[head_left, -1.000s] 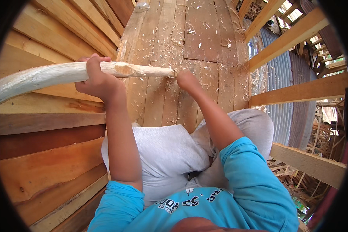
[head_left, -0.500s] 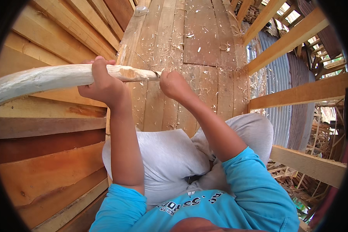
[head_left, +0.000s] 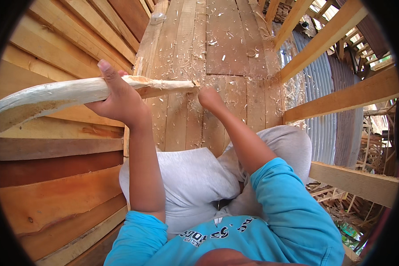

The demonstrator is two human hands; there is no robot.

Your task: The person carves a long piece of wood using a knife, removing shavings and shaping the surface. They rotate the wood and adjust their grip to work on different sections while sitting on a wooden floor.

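A long, pale, peeled wooden branch runs in from the left edge, curved at that end and narrowing to a whittled tip. Beneath its middle, my left hand supports and grips it, thumb raised along the near side and fingers mostly hidden behind the wood. My right hand is closed just past the tip. A small, dark knife blade shows at the tip, next to my right fingers; its handle is hidden in the fist.
Wood shavings lie scattered over the plank floor. Stacked boards form the left side. Wooden railing beams stand at the right, with corrugated metal sheets beyond. A clear plastic container sits at the far left. My crossed legs are below.
My right hand has moved right and slightly down, with the blade now at the branch's tip. The branch has shifted right and turned, and my left thumb has lifted.
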